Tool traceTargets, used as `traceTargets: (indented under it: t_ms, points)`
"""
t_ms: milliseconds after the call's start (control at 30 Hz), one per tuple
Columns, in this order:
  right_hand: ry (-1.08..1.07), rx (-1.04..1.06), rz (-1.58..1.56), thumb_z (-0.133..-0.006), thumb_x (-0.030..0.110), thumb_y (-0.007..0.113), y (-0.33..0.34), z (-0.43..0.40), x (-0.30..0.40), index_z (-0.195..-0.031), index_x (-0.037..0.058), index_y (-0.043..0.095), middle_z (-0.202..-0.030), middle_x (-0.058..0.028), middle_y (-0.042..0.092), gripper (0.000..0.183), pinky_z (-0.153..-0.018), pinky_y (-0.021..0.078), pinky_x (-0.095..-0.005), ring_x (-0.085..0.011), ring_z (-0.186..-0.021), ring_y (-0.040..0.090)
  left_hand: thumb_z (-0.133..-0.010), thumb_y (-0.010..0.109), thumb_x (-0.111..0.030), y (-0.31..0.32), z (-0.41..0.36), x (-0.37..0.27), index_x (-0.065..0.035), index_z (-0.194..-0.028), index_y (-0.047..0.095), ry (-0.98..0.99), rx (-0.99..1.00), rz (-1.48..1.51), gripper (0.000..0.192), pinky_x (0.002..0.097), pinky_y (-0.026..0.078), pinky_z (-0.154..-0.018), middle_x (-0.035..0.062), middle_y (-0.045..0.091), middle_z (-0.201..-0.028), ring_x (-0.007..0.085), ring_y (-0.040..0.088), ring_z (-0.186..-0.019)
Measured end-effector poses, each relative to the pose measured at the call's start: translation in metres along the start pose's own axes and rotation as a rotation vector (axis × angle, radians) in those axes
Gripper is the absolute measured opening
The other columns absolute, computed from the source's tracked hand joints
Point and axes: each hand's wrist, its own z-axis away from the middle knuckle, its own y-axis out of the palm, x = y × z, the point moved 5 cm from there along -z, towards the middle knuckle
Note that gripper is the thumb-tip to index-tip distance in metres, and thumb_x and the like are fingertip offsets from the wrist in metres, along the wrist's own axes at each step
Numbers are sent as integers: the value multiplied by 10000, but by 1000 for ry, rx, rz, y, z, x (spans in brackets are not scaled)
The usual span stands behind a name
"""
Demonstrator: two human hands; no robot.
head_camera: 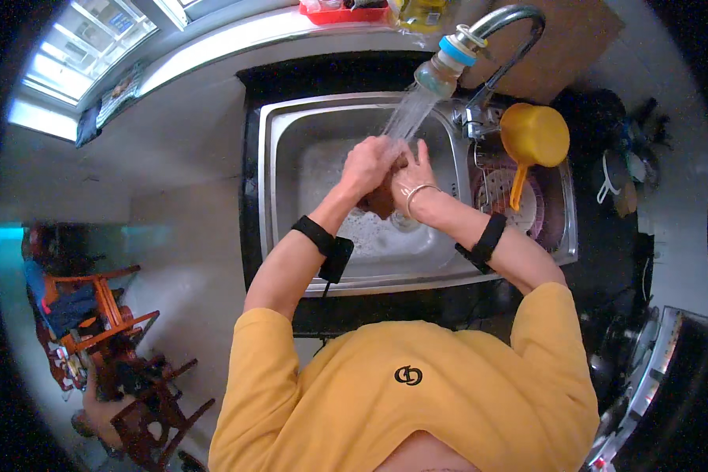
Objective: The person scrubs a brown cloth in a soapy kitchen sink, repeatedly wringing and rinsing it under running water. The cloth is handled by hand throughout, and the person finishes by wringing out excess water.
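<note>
My left hand (366,162) and my right hand (414,177) meet over the stainless-steel sink basin (312,159). Between them they hold a wet reddish-brown object (380,202), mostly hidden by my fingers, so its kind is unclear. My left fingers curl over its upper side. On the right hand, two fingers stick up apart while the palm rests against the object. Water (410,112) sprays onto both hands from the faucet's clear nozzle (436,76). Foam (366,230) and water lie on the basin floor below.
A yellow dipper (534,135) rests over the side basin, above a wire rack and a pink-rimmed strainer (510,200). The curved chrome faucet (510,15) arches overhead. A red tray (345,13) sits on the sill. Wooden chairs (106,307) and a person (100,413) appear at lower left.
</note>
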Motion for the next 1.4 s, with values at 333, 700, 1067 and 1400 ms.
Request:
traceTargets:
  t_ms: [333,700,1067,1400]
  points:
    - [310,219,-2676,-831,601,348,24,-13,-5,-1250,142,407,-1195,-47,503,624,-885,407,-454,-230,-1089,493,-861,485,-259,-11,-4,-9,-14,-761,528,-25,-178,756,268,259,387,-589,-4,492,-696,87,425,-674]
    - [600,-505,-2391,-840,397,477,90,-61,-46,-1036,86,503,-969,-53,551,369,-692,469,-292,-191,-862,558,-825,540,-282,10,10,-28,-35,-852,520,-164,-292,650,250,297,429,-622,52,564,-790,151,515,-738]
    - [785,-351,-2358,-824,570,414,113,-61,-68,-1086,50,500,-1041,-103,560,588,-783,459,-384,-250,-918,563,-823,542,-224,33,10,-18,-38,-833,478,-64,-371,703,197,267,395,-710,35,476,-815,129,458,-780]
    - [583,-149,-2317,-894,454,340,44,-31,-21,-1137,69,481,-1092,-67,545,477,-814,452,-346,-201,-978,547,-887,470,-260,15,-4,11,-49,-855,522,-155,-418,872,219,299,440,-650,47,535,-767,141,510,-696]
